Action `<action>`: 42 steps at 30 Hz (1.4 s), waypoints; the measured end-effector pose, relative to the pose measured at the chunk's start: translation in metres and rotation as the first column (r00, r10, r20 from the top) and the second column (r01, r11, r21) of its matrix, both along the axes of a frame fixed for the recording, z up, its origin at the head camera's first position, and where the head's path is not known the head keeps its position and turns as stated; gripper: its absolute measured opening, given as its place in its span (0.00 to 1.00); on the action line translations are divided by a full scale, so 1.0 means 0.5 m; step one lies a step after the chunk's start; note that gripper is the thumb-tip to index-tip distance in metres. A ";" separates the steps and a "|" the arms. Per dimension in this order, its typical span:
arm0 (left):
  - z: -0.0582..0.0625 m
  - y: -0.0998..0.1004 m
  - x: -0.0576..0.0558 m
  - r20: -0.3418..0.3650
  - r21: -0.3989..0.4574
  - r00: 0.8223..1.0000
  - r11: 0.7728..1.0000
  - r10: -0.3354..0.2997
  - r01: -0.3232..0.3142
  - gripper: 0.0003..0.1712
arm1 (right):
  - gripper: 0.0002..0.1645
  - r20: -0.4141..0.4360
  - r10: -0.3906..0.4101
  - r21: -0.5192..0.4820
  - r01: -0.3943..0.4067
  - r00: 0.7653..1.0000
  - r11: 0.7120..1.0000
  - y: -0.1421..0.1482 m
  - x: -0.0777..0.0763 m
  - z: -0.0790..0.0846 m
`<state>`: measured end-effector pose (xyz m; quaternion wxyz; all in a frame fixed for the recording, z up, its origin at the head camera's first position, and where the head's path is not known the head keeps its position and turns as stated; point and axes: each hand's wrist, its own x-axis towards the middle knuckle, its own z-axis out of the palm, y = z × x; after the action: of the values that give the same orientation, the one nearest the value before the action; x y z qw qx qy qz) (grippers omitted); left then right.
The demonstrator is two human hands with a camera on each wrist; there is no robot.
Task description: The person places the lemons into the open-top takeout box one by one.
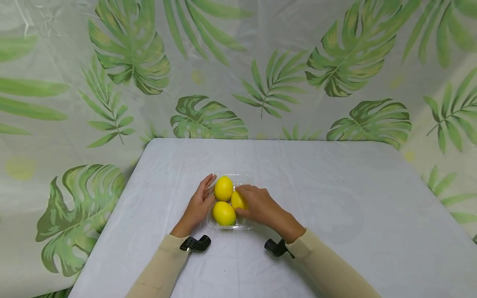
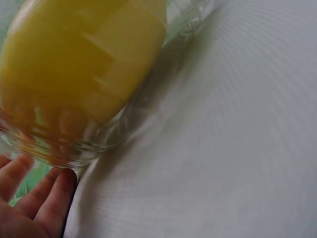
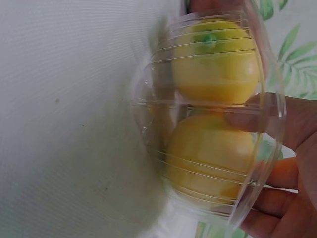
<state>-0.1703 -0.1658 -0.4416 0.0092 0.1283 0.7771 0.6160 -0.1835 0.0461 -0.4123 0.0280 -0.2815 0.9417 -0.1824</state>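
A clear plastic container [image 1: 244, 179] holds three yellow lemons. Two of them, the back-left lemon [image 1: 223, 188] and the front-left lemon [image 1: 224, 213], lie along its left side. My right hand [image 1: 262, 207] reaches in over the right wall and grips the third lemon [image 1: 237, 200] between thumb and fingers, covering part of it. Against the container's left wall rests my left hand [image 1: 198, 205], its fingers extended. In the left wrist view, those fingertips [image 2: 64, 181] are right at the rim. The right thumb [image 3: 292, 119] crosses inside the rim in the right wrist view.
A white cloth covers the table [image 1: 335, 207] under the container. Behind it hangs a leaf-patterned sheet [image 1: 275, 33], which also runs down the left side. Each wrist carries a black camera mount, on the left [image 1: 195, 243] and right [image 1: 275, 247].
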 end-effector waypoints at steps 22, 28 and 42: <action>-0.005 0.003 -0.005 -0.019 -0.014 1.000 1.000 0.004 -0.004 0.35 | 0.38 0.032 0.010 -0.045 -0.009 0.999 0.999 0.014 0.001 0.007; -0.009 -0.002 -0.011 -0.026 0.005 1.000 1.000 0.012 -0.012 0.34 | 0.36 0.051 0.007 -0.083 -0.002 0.999 0.997 0.013 -0.002 0.007; -0.062 -0.032 -0.039 -0.082 -0.127 0.992 0.987 0.092 -0.102 0.34 | 0.28 -0.068 0.040 -0.249 -0.056 0.997 0.967 0.033 -0.001 0.021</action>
<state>-0.1899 -0.1817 -0.4724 -0.0420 0.1131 0.8211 0.5579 -0.1840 0.0627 -0.4017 -0.0330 -0.3112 0.9043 -0.2904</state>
